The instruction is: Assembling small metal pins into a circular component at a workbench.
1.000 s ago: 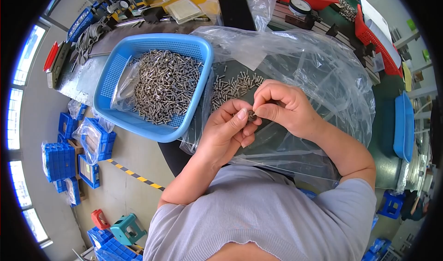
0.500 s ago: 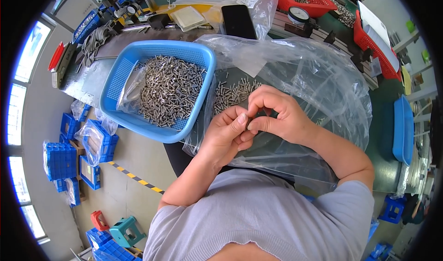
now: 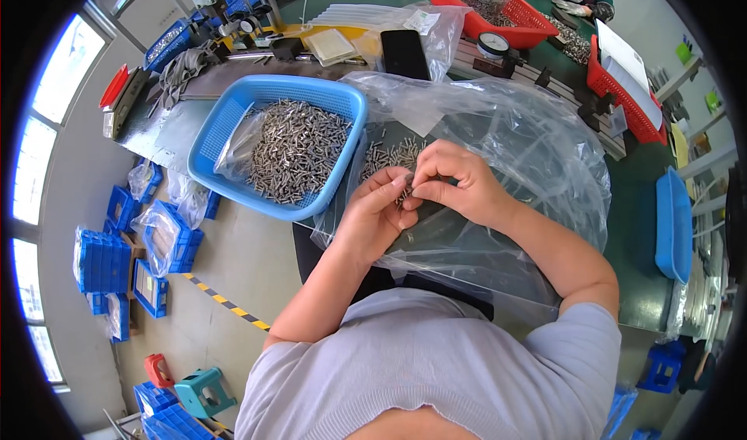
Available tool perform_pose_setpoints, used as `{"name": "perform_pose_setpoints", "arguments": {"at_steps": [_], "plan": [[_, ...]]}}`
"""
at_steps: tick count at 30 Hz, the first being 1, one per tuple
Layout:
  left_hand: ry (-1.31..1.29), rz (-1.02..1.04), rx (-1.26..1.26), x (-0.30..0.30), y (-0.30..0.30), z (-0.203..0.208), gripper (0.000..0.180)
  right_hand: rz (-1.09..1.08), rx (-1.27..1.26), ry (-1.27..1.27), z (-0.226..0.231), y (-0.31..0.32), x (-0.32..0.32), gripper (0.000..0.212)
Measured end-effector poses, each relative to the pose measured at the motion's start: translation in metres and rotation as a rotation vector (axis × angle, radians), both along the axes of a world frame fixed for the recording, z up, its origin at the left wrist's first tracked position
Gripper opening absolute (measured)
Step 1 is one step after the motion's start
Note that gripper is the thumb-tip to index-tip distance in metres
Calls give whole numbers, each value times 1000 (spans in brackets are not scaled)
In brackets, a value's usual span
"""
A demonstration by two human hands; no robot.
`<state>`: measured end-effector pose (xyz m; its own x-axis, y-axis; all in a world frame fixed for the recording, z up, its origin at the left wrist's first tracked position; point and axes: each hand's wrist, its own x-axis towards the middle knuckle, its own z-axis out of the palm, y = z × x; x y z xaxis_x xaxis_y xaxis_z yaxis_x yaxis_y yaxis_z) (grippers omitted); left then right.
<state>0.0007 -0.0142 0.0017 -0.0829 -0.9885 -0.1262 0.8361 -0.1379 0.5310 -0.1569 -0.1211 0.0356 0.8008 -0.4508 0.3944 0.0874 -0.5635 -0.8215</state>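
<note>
My left hand is curled around several small metal pins, which show between its thumb and fingers. My right hand meets it, thumb and forefinger pinched together at the left fingertips; what that pinch holds is too small to make out. Just beyond both hands lies a loose pile of metal pins on clear plastic. To the left stands a blue perforated basket, with a large heap of the same pins and a clear bag inside.
Clear plastic sheeting spreads over the green table on the right. Behind it are a black phone, a dial gauge on a metal rail, and red baskets. A co-worker's gloved hands show at the far right.
My hands have shifted slightly left and opened apart a little, so the pins in my left hand now show. The whole view has tilted, bringing the co-worker's gloved hands more into sight.
</note>
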Motion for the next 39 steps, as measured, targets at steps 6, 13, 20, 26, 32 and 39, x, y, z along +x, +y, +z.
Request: {"name": "perform_pose_setpoints", "arguments": {"at_steps": [6,13,20,26,32,39], "plan": [[22,12,-90,1,0,-4,13,-18,437,15,-11,-7,-1,12],[130,15,-102,2,-1,-6,25,-348,-93,44,-19,-13,-5,11],[144,-14,-129,4,-1,-6,26,-494,-372,168,-38,-36,-8,12],[121,0,-146,4,6,-11,26,-494,-567,240,-37,-29,-4,14],[41,-9,-119,5,11,-6,25,-394,-602,171,-36,-20,8,16],[43,-168,-39,7,13,2,23,-307,-500,262,-24,-25,6,13]]}}
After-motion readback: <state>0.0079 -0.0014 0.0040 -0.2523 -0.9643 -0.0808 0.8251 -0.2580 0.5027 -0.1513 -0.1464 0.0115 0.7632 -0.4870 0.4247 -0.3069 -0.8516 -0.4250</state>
